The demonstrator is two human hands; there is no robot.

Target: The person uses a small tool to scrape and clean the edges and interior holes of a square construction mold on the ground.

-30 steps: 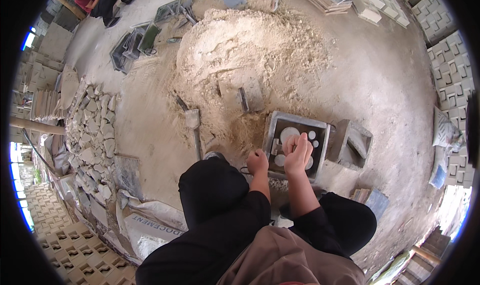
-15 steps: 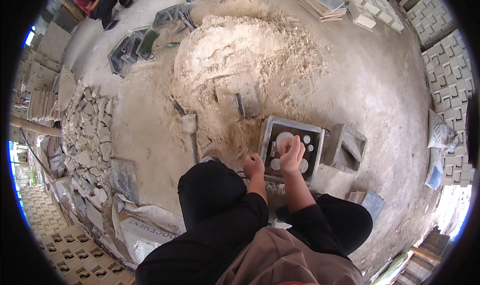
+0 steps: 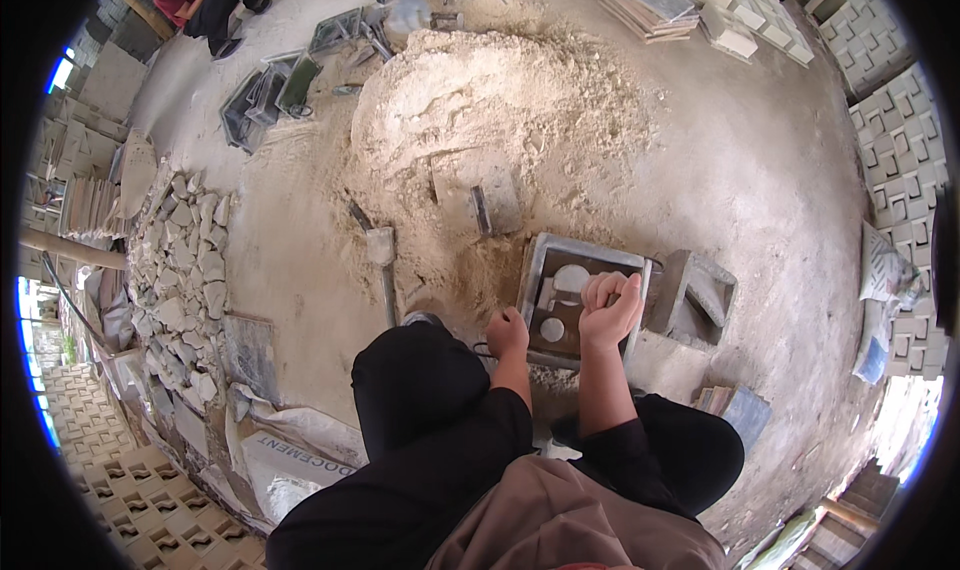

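Observation:
In front of my knees sits a rectangular metal-edged mold (image 3: 536, 270) with a dark brown inner face. Pale round discs (image 3: 571, 278) and a smaller pale disc (image 3: 552, 328) show inside it; my hand and wrist cover part of the right side. My right hand (image 3: 611, 310) is over the mold's right half with its fingers curled in. Anything inside that grip is hidden. My left hand (image 3: 507, 332) is closed in a fist beside the mold's near left corner, and I cannot make out what it holds.
A heap of pale sand-like powder (image 3: 480, 90) lies beyond the mold, with a block-shaped tool (image 3: 497, 202) at its near edge. A hammer-like tool (image 3: 382, 260) lies left. Right of the mold stands a grey box-shaped form (image 3: 690, 295). Broken rubble (image 3: 180, 280) is piled left.
My right hand has moved right across the mold, and its fingers have curled more. My left hand stays almost in place. Another person's gloved hand has come in at the top, behind the heap.

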